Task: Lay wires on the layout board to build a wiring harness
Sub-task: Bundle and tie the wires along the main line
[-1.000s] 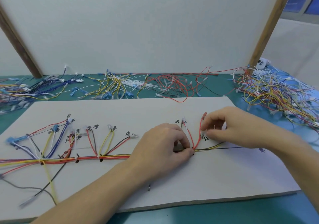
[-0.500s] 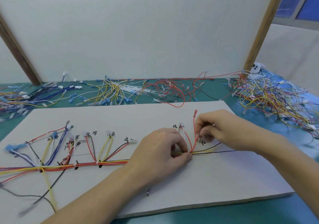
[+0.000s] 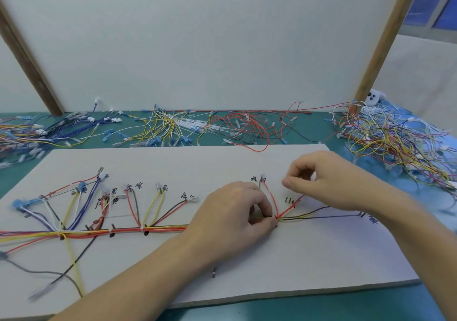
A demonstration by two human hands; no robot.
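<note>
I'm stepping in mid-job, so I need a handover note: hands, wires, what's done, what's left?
Left hand pinches the wire bundle down on the board where the branches fork.
Right hand pinches a red wire, leading it up from the fork towards two pegs.
Done: left-side branches are laid out to their labels.
Left: seat this red wire and route the yellow and dark wires running right. Spare wires lie behind the board.

I see a white backboard (image 3: 197, 43) standing upright behind the green table mat (image 3: 309, 132). Two wooden struts (image 3: 380, 46) lean against it. A small white device (image 3: 373, 97) lies beside the right strut's foot.
</note>
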